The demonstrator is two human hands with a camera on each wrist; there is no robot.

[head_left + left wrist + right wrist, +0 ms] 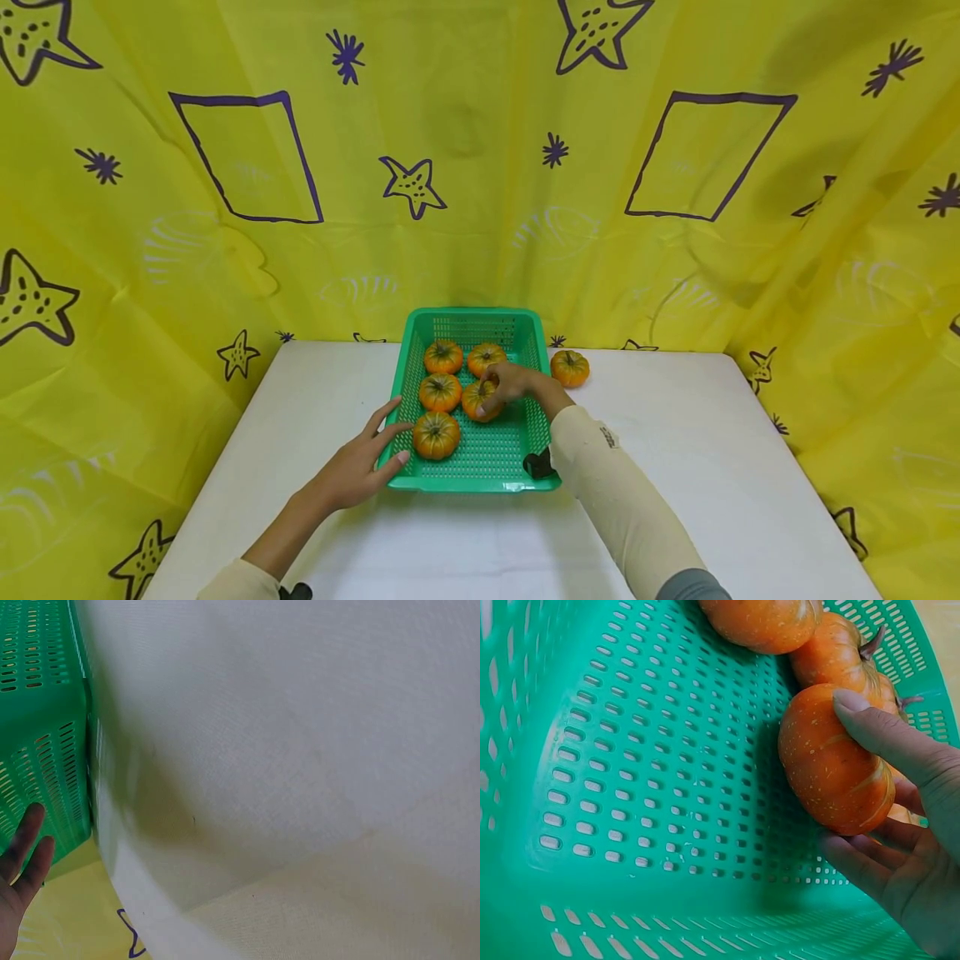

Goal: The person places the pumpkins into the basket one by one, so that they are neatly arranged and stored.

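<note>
My right hand point(508, 387) reaches into a green perforated basket point(480, 485) and grips a small orange pumpkin point(832, 765) between thumb and fingers. In the head view that pumpkin sits in the second row on the right. Several other pumpkins lie in the basket, among them a front-left pumpkin point(437, 436) and a back-left pumpkin point(443, 356). My left hand point(365, 458) is at the basket's left rim, its fingers spread and fairly straight. In the left wrist view, two fingertips point(33, 817) show against the basket's outer side wall.
One more pumpkin point(570, 368) lies on the white table point(675, 433), just right of the basket near the back edge. A yellow patterned curtain point(480, 167) hangs behind the table and along both sides. A black wrist device point(537, 464) overlaps the basket's front right corner.
</note>
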